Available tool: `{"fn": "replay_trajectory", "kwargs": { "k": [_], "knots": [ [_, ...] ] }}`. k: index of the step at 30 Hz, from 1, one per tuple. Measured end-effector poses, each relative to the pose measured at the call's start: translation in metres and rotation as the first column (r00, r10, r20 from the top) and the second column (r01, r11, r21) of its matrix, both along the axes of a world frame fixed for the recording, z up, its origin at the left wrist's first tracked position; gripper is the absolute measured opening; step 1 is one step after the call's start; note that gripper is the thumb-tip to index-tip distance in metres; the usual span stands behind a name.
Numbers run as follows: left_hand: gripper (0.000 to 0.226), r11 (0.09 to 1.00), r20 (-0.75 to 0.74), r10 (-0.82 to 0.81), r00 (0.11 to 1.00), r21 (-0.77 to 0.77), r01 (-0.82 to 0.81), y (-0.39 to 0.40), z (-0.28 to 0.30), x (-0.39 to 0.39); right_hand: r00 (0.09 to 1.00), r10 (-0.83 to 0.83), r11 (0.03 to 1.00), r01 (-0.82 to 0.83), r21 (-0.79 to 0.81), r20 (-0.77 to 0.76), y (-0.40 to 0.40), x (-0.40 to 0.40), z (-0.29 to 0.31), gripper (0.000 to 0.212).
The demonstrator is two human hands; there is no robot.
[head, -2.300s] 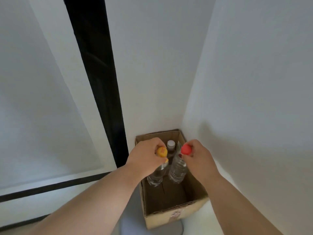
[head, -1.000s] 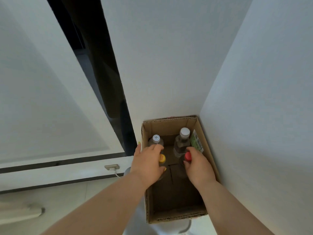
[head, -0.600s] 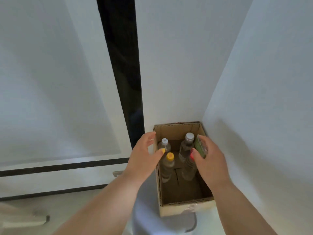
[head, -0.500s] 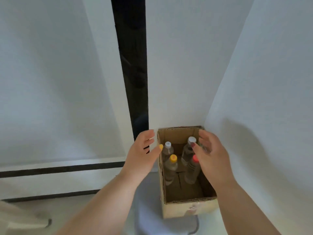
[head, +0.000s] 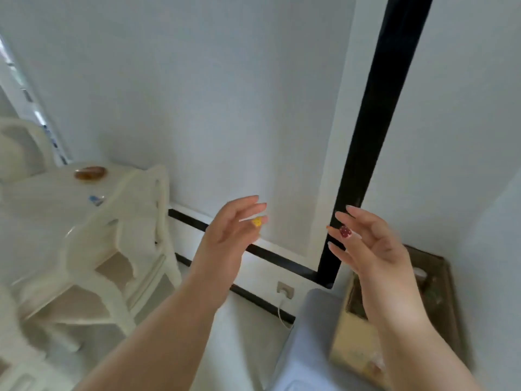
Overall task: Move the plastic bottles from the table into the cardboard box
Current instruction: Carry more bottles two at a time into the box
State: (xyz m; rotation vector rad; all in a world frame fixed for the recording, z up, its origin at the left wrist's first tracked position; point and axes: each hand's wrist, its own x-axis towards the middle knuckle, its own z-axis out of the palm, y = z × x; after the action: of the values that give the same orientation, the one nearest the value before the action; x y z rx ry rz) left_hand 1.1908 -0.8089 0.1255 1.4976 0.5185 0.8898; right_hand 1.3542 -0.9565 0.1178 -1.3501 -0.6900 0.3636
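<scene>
Fingers of both the left hand (head: 229, 235) and right hand (head: 366, 244) are spread wide, holding nothing. The cardboard box (head: 439, 280) sits near right; bottles inside are blurred. The tabletop (head: 42, 198) lies far left. Plastic bottles probably handle light and slippery; grip the neck.

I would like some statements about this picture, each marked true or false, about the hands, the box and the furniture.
1. Both hands are empty. True: the left hand and the right hand have spread fingers.
2. The cardboard box lies left of the left hand. False: it is at the lower right, partly behind the right arm.
3. A cable hangs from the wall socket. True.
4. The cream table is at the right. False: it is at the left.
</scene>
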Motion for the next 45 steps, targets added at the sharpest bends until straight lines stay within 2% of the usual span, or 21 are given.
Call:
{"fn": "replay_trajectory", "kwargs": {
  "k": [4,7,12,16,20,23,26,30,33,37,40,45],
  "knots": [
    [0.037,0.983,-0.002,0.184,0.983,0.004,-0.184,-0.025,0.006,-0.109,0.978,0.210,0.977,-0.210,0.034,0.008,0.008,-0.080,0.006,0.037],
    [0.043,0.945,0.007,0.321,0.947,0.065,-0.321,-0.043,0.019,-0.199,0.918,0.395,0.917,-0.396,0.050,0.036,0.026,-0.154,0.016,0.037],
    [0.054,0.817,0.049,0.557,0.829,0.147,-0.557,-0.076,0.034,-0.365,0.709,0.703,0.698,-0.703,0.134,0.054,0.056,-0.310,0.037,0.034],
    [0.056,0.702,0.091,0.692,0.716,0.141,-0.698,-0.112,0.037,-0.505,0.537,0.840,0.520,-0.837,0.170,0.080,0.063,-0.454,0.041,0.039],
    [0.053,0.608,0.070,0.776,0.627,0.181,-0.773,-0.150,0.040,-0.648,0.398,0.917,0.382,-0.888,0.256,0.012,0.065,-0.603,0.033,0.048],
    [0.053,0.521,0.048,0.839,0.542,0.215,-0.826,-0.177,0.043,-0.744,0.300,0.954,0.290,-0.912,0.290,-0.009,0.063,-0.706,0.029,0.046],
    [0.054,0.434,0.043,0.890,0.454,0.229,-0.871,-0.194,0.042,-0.823,0.215,0.977,0.210,-0.936,0.282,-0.013,0.066,-0.791,0.029,0.035],
    [0.055,0.352,0.041,0.928,0.369,0.224,-0.909,-0.196,0.032,-0.907,0.142,0.990,0.141,-0.955,0.260,-0.016,0.080,-0.886,0.028,0.038],
    [0.055,0.305,0.027,0.948,0.318,0.213,-0.928,-0.181,0.020,-0.963,0.085,0.996,0.086,-0.966,0.245,-0.017,0.101,-0.950,0.021,0.037],
    [0.056,0.248,0.006,0.966,0.257,0.236,-0.940,-0.138,0.011,-1.038,0.054,0.998,0.058,-0.965,0.256,-0.023,0.148,-1.033,0.017,0.050],
    [0.057,0.206,0.004,0.977,0.214,0.253,-0.945,-0.095,0.013,-1.096,0.010,1.000,0.011,-0.967,0.256,-0.003,0.198,-1.094,0.018,0.045],
    [0.055,0.168,0.009,0.985,0.174,0.232,-0.958,-0.021,0.024,-1.188,-0.013,1.000,-0.017,-0.968,0.249,0.016,0.284,-1.188,0.025,0.037]
  ]
}}
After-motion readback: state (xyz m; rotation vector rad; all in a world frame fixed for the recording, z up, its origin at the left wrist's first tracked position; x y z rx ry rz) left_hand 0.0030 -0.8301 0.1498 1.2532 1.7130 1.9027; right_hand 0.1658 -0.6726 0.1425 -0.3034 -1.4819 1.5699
